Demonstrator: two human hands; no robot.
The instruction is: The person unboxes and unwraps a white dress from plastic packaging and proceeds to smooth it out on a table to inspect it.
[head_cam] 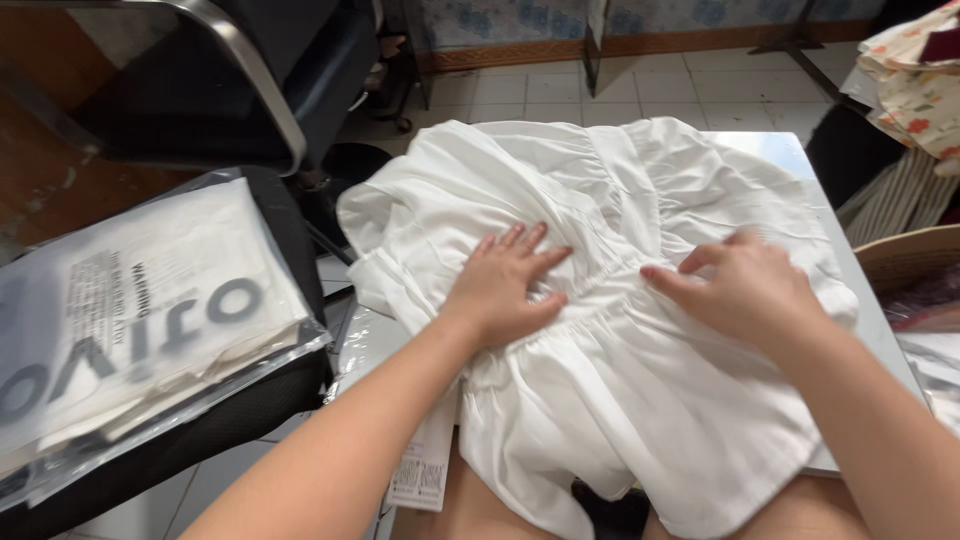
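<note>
A white gathered garment (620, 380) lies spread over a small white table (790, 150) and hangs down toward my lap. My left hand (505, 285) rests flat on the cloth near its gathered seam, fingers spread. My right hand (745, 290) presses on the cloth just to the right, fingers partly curled against the fabric; it is slightly blurred. A white paper tag (422, 470) dangles from the garment's lower left edge.
A clear plastic bag with a folded white garment (130, 320) lies on a black chair seat (250, 410) at the left. A metal chair arm (255, 75) is behind it. A wicker basket (905, 260) and floral cloth (915, 70) sit at the right. Tiled floor (640, 90) lies beyond.
</note>
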